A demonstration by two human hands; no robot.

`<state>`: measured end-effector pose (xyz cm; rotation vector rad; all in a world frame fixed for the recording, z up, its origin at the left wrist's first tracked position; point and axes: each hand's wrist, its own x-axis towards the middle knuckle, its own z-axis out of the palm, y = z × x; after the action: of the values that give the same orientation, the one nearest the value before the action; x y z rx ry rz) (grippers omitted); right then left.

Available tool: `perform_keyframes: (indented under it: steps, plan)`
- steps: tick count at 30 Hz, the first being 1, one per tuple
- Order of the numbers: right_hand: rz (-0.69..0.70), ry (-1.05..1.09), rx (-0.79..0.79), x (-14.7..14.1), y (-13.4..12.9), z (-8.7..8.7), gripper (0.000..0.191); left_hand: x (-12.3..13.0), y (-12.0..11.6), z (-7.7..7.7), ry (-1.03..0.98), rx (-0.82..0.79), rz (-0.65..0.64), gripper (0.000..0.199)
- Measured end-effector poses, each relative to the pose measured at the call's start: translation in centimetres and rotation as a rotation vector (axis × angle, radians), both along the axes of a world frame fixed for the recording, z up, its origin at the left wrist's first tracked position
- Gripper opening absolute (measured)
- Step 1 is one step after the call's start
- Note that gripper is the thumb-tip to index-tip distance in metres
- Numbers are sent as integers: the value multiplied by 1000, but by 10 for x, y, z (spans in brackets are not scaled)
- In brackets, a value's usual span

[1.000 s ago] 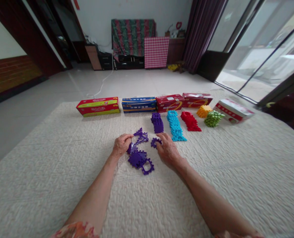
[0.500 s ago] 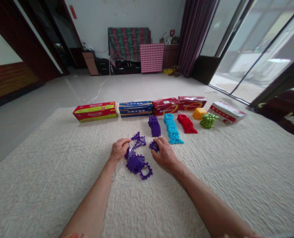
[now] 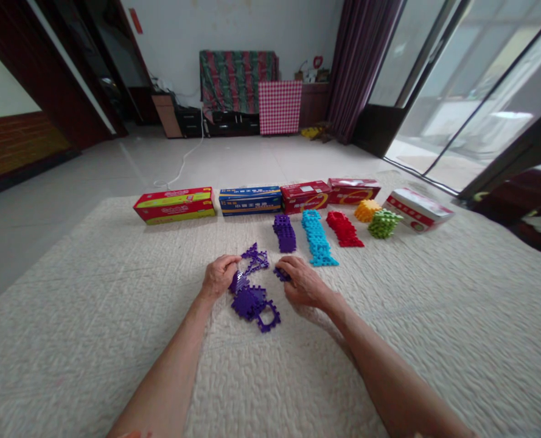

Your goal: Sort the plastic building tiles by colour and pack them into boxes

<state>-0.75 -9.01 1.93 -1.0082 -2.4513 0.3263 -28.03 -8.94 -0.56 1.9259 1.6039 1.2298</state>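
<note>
Cloth, cream and bumpy (image 3: pixel 115 340), lies under all the toys. Five long cardboard boxes (image 3: pixel 251 201) stand in a row at the back. The left hand (image 3: pixel 219 277) and right hand (image 3: pixel 301 283) are nearer. Between them and the boxes are plastic toothed piles: light blue (image 3: pixel 316 238), purple (image 3: pixel 284 233), red (image 3: pixel 344 229), green (image 3: pixel 384 224) and orange (image 3: pixel 367 210). Loose purple plastic pieces (image 3: pixel 249 302) lie between the hands. The left fingertips are close together beside them; I cannot tell if they pinch one. The right fingers bend over one purple toothed piece (image 3: pixel 280 274); their grip is hidden.
</note>
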Motion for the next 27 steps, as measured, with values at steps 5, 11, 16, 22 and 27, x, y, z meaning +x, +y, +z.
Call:
perform_keyframes:
  steps: [5, 11, 16, 22, 27]
  plan:
    - [16, -6, -20, 3, 2, 3, 63, 0, 0, 0, 3, 6, -2, 26]
    - [46, -19, -59, 6, 3, 9, 62, 1, 0, 1, -1, 5, -6, 26]
    - [-26, 76, 44, 6, 5, 6, 57, 0, 1, 0, -11, 5, -4, 26]
    - [-256, 129, 271, 3, 32, 7, 53, 1, 1, 3, -13, -1, 5, 25]
    - [-333, 82, 284, -3, 35, 5, 50, 1, 1, 5, 2, 3, -2, 26]
